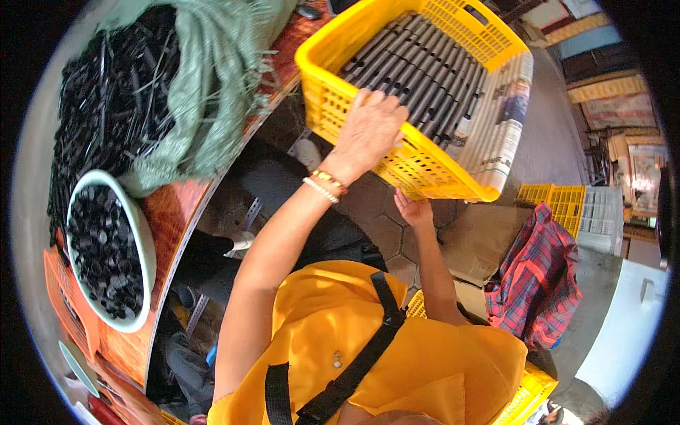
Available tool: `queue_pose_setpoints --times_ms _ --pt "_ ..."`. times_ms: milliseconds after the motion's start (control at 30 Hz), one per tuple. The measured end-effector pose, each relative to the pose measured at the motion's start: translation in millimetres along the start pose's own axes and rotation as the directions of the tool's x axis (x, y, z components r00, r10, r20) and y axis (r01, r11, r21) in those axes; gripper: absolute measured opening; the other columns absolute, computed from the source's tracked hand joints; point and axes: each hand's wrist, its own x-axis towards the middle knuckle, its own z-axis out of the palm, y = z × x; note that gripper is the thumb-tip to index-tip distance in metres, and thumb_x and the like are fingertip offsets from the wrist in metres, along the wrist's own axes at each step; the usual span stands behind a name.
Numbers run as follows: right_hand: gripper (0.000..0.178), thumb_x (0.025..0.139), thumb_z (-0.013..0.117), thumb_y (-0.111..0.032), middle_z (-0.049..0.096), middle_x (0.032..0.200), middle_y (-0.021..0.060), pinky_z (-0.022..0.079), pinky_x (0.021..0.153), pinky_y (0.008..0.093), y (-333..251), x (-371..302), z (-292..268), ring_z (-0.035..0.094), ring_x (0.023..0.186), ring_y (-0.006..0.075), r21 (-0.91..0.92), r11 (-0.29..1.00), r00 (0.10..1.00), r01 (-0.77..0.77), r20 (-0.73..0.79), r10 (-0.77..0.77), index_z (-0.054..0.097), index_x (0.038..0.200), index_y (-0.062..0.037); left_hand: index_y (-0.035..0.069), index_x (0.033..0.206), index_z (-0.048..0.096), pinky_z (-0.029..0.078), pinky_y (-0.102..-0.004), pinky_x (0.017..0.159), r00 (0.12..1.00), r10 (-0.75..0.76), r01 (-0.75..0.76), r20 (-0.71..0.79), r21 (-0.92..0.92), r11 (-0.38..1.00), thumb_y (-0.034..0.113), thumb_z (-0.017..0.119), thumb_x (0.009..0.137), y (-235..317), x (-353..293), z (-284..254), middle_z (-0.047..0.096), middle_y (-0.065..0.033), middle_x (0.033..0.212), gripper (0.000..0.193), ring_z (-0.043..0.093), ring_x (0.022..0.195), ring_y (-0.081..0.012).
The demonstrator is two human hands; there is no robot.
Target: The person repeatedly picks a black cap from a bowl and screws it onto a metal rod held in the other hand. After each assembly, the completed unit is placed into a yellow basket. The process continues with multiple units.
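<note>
A yellow plastic crate is tilted in front of me, filled with rows of dark tubes. Folded newspaper lines its right side. My left hand is closed over the crate's near left rim, with the fingertips hidden inside. Two bracelets circle that wrist. Under the crate's near lower edge, my right hand supports it from below, its fingers partly hidden by the crate.
On the reddish table at left sit a pale basin of small black pieces, a heap of black parts and a green woven sack. Another person's arm shows lower left. A plaid bag and cardboard stand right.
</note>
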Motion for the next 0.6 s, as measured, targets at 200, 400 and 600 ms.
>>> queue_pose_setpoints --times_ms 200,400,600 --pt "0.052 0.094 0.036 -0.047 0.047 0.134 0.0108 0.029 0.107 0.0476 3 2 1 0.038 0.129 0.0308 -0.083 0.997 0.997 0.006 -0.071 -0.012 0.048 0.127 -0.0086 0.009 0.084 0.057 0.037 -0.0391 0.086 1.000 -0.011 0.011 -0.011 0.006 1.000 0.021 0.067 0.072 2 -2 3 0.054 -0.0059 0.085 0.019 0.051 0.089 -0.0253" --pt "0.058 0.093 0.035 -0.054 0.046 0.133 0.0135 0.032 0.104 0.0532 17 4 -8 0.043 0.124 0.0343 -0.085 0.992 0.994 0.096 -0.049 -0.100 0.043 0.131 -0.0107 0.010 0.094 0.059 0.037 -0.0406 0.085 0.989 -0.002 -0.015 0.146 0.114 0.993 0.014 0.070 0.069 9 -4 -11 0.056 -0.0070 0.091 0.028 0.051 0.094 -0.0274" --pt "0.077 0.087 0.021 -0.071 0.049 0.129 0.0169 0.040 0.096 0.0557 91 39 -51 0.045 0.120 0.0385 0.337 0.940 0.992 0.055 0.092 -0.091 0.035 0.137 -0.0136 0.009 0.093 0.060 0.035 -0.0399 0.083 0.970 -0.068 -0.008 0.233 0.309 0.951 0.010 0.062 0.076 15 -21 -16 0.055 -0.0081 0.092 0.018 0.049 0.089 -0.0291"
